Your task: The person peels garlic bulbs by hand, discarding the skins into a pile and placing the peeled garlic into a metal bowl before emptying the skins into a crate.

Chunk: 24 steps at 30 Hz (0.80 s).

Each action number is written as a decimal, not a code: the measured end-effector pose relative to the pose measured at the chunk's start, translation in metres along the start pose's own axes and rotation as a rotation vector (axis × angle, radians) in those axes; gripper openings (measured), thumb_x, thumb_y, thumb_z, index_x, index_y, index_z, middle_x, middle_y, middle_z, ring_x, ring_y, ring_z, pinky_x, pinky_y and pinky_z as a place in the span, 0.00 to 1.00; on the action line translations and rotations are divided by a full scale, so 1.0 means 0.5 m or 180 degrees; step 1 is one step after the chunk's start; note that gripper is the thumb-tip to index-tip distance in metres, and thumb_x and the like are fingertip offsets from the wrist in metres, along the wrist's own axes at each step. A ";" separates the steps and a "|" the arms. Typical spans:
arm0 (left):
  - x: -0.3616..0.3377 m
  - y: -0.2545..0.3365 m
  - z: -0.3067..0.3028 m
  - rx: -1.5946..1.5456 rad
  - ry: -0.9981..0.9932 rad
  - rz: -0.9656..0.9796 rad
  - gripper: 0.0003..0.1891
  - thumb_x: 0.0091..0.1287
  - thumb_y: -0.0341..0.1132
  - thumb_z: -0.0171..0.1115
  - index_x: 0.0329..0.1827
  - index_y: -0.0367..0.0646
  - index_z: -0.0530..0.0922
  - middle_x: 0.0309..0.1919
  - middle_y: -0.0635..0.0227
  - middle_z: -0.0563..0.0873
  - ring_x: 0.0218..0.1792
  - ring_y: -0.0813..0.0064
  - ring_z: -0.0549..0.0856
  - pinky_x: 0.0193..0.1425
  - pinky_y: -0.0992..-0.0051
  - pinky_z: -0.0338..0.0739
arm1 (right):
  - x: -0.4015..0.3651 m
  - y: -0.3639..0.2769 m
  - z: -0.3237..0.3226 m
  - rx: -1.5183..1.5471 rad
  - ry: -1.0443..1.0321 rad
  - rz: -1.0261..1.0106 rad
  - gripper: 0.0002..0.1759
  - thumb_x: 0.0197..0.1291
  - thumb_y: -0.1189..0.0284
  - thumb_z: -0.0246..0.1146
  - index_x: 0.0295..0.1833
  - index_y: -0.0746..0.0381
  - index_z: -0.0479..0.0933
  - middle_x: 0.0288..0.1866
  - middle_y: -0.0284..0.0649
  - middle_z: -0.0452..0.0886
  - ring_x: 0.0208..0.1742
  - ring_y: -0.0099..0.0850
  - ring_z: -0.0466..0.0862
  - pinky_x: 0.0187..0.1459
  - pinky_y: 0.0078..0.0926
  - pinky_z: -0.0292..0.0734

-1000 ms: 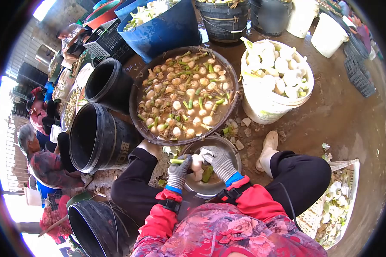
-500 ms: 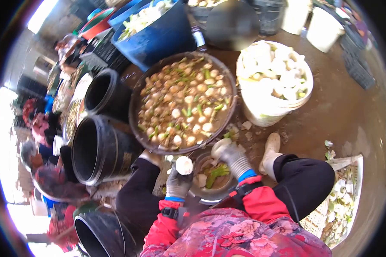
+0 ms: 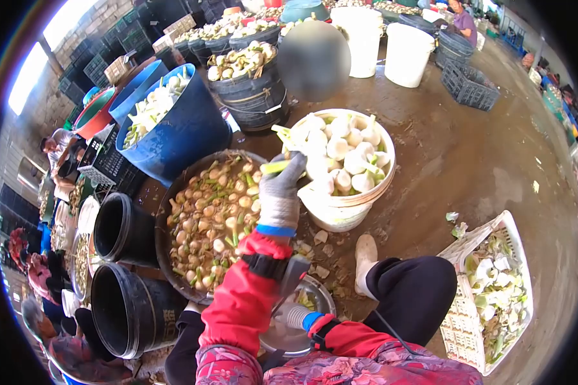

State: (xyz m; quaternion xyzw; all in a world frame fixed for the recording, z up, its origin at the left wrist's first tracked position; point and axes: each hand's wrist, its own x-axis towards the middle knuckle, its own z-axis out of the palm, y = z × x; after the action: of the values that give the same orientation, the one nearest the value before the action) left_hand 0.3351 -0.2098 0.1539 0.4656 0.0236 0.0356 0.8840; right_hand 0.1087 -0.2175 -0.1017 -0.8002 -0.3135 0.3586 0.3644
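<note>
My left hand, in a grey and white glove, is raised between the tub of bulbs and the white bucket. Its fingers are closed around a green garlic stem that sticks out to the left; whether a bulb is attached is hidden. The white bucket just beyond is heaped with peeled white garlic bulbs. My right hand, also gloved, is low over a small metal basin holding green scraps. The left sleeve covers its fingers. A wide dark tub holds unpeeled bulbs in brownish water.
Black buckets stand at left, a blue barrel of stems behind. To the right, a white crate holds peelings. White pails and a dark crate sit farther back on the wet floor. Other people work at far left.
My left hand has risen from the basin toward the white bucket; the white bulb it held no longer shows. My right hand has moved down and left over the basin. The view has shifted.
</note>
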 end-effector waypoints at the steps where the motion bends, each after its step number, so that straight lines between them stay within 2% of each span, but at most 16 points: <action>1: 0.032 -0.012 0.029 0.0168 -0.0160 0.0291 0.09 0.60 0.29 0.67 0.42 0.40 0.80 0.35 0.74 0.83 0.34 0.85 0.79 0.38 0.82 0.74 | 0.005 -0.002 -0.005 0.0179 0.0221 -0.0160 0.19 0.62 0.59 0.56 0.53 0.59 0.76 0.45 0.48 0.82 0.46 0.48 0.81 0.49 0.42 0.74; 4: 0.095 -0.060 0.115 0.0759 -0.0418 0.0796 0.08 0.56 0.30 0.70 0.36 0.39 0.80 0.34 0.70 0.83 0.34 0.78 0.80 0.42 0.78 0.75 | -0.004 -0.022 -0.021 0.0283 0.0145 0.0141 0.19 0.61 0.61 0.56 0.53 0.60 0.76 0.46 0.50 0.81 0.47 0.48 0.80 0.51 0.42 0.74; 6: 0.152 -0.107 0.162 0.2122 -0.0496 0.1989 0.09 0.52 0.32 0.69 0.34 0.41 0.80 0.34 0.62 0.82 0.38 0.60 0.81 0.48 0.68 0.74 | -0.001 -0.021 -0.034 0.0518 0.0057 0.0309 0.18 0.60 0.63 0.56 0.52 0.61 0.76 0.47 0.50 0.81 0.49 0.47 0.80 0.53 0.40 0.73; 8: 0.181 -0.125 0.210 0.2839 -0.1005 0.2164 0.08 0.51 0.31 0.65 0.34 0.42 0.81 0.36 0.55 0.81 0.41 0.55 0.81 0.47 0.62 0.74 | 0.005 -0.016 -0.038 0.0354 0.0125 0.0233 0.18 0.59 0.63 0.56 0.52 0.61 0.76 0.47 0.50 0.81 0.49 0.47 0.80 0.53 0.40 0.73; 9: 0.214 -0.165 0.213 0.3373 -0.1182 0.2108 0.08 0.54 0.26 0.61 0.37 0.42 0.81 0.35 0.58 0.81 0.39 0.56 0.81 0.47 0.65 0.75 | 0.008 -0.010 -0.034 0.0216 0.0184 0.0130 0.18 0.59 0.63 0.56 0.52 0.61 0.76 0.47 0.50 0.81 0.49 0.47 0.80 0.53 0.40 0.73; 10: 0.221 -0.208 0.213 0.4212 -0.1006 0.2236 0.12 0.53 0.25 0.58 0.41 0.43 0.81 0.35 0.55 0.81 0.41 0.53 0.81 0.51 0.62 0.75 | 0.010 -0.003 -0.029 0.0092 0.0219 0.0008 0.18 0.59 0.64 0.56 0.52 0.61 0.76 0.47 0.50 0.81 0.49 0.47 0.80 0.53 0.40 0.73; 11: 0.218 -0.230 0.210 0.4500 -0.1161 0.1687 0.15 0.54 0.28 0.59 0.47 0.45 0.79 0.40 0.53 0.81 0.46 0.51 0.80 0.54 0.60 0.74 | 0.013 0.006 -0.022 -0.0009 0.0244 -0.0123 0.18 0.59 0.64 0.56 0.52 0.61 0.76 0.47 0.50 0.81 0.49 0.47 0.80 0.53 0.40 0.73; 13: 0.210 -0.171 0.222 0.5136 -0.2289 0.0128 0.22 0.56 0.34 0.62 0.56 0.45 0.75 0.55 0.51 0.76 0.53 0.50 0.77 0.56 0.62 0.74 | 0.020 0.024 -0.009 -0.0143 0.0365 -0.0386 0.18 0.59 0.64 0.56 0.52 0.61 0.76 0.47 0.50 0.81 0.49 0.47 0.80 0.53 0.40 0.73; 15: 0.126 -0.151 0.156 0.3597 -0.1441 0.1658 0.23 0.56 0.34 0.65 0.56 0.43 0.75 0.55 0.52 0.76 0.55 0.51 0.77 0.57 0.63 0.73 | 0.030 0.044 0.000 -0.0183 0.0592 -0.0576 0.18 0.59 0.64 0.56 0.51 0.61 0.76 0.47 0.50 0.81 0.50 0.47 0.79 0.53 0.40 0.73; 17: 0.037 -0.100 0.074 0.3034 -0.1066 0.2059 0.23 0.55 0.31 0.67 0.55 0.41 0.75 0.55 0.53 0.76 0.55 0.53 0.77 0.57 0.66 0.73 | 0.041 0.062 0.003 -0.0204 0.0884 -0.0696 0.18 0.58 0.64 0.57 0.51 0.61 0.77 0.47 0.50 0.81 0.50 0.47 0.79 0.53 0.40 0.73; 19: -0.036 -0.089 -0.060 0.3175 -0.0536 0.1762 0.20 0.53 0.28 0.69 0.51 0.39 0.78 0.48 0.56 0.80 0.51 0.60 0.80 0.54 0.69 0.74 | 0.052 0.075 -0.002 -0.0250 0.1169 -0.0782 0.18 0.58 0.64 0.57 0.51 0.61 0.77 0.47 0.50 0.81 0.50 0.47 0.79 0.53 0.40 0.73; 20: -0.059 -0.084 -0.141 0.3120 -0.0513 0.1291 0.16 0.55 0.29 0.69 0.46 0.38 0.80 0.44 0.57 0.82 0.48 0.64 0.82 0.51 0.72 0.75 | 0.058 0.081 -0.005 -0.0271 0.1307 -0.0812 0.18 0.58 0.64 0.57 0.51 0.61 0.77 0.48 0.49 0.81 0.50 0.47 0.79 0.53 0.40 0.73; 21: -0.097 -0.118 -0.236 0.3219 0.0354 0.0865 0.12 0.58 0.29 0.66 0.44 0.37 0.80 0.41 0.60 0.83 0.40 0.68 0.82 0.45 0.73 0.76 | -0.007 -0.002 -0.106 0.1129 0.0791 0.0300 0.17 0.58 0.65 0.56 0.49 0.62 0.77 0.47 0.50 0.80 0.50 0.47 0.79 0.53 0.39 0.73; 22: -0.115 -0.173 -0.379 0.2705 0.0950 0.0220 0.09 0.59 0.30 0.64 0.42 0.37 0.82 0.34 0.62 0.84 0.35 0.72 0.82 0.42 0.76 0.75 | 0.011 0.025 -0.080 0.1368 0.0625 0.0312 0.17 0.58 0.65 0.56 0.49 0.63 0.77 0.48 0.50 0.80 0.51 0.47 0.79 0.53 0.39 0.73; 23: -0.136 -0.174 -0.461 0.3033 0.1647 -0.0600 0.09 0.59 0.32 0.64 0.40 0.37 0.82 0.30 0.61 0.85 0.33 0.71 0.83 0.41 0.75 0.75 | 0.031 0.047 -0.056 0.1591 0.0456 0.0327 0.17 0.59 0.65 0.56 0.49 0.63 0.77 0.48 0.50 0.80 0.51 0.48 0.79 0.53 0.38 0.73; 24: -0.159 -0.205 -0.558 0.3441 0.1774 -0.0544 0.14 0.57 0.39 0.66 0.39 0.36 0.83 0.31 0.57 0.86 0.33 0.68 0.83 0.42 0.72 0.76 | 0.032 0.040 -0.056 0.1598 0.0426 0.0351 0.17 0.59 0.65 0.56 0.49 0.63 0.77 0.48 0.50 0.80 0.51 0.48 0.79 0.53 0.38 0.73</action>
State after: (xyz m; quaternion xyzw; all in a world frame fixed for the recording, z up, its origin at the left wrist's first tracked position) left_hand 0.2392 -0.0452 -0.0876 0.8176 0.3058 0.0680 0.4831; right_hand 0.1448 -0.2262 -0.1098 -0.7225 -0.1458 0.3907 0.5514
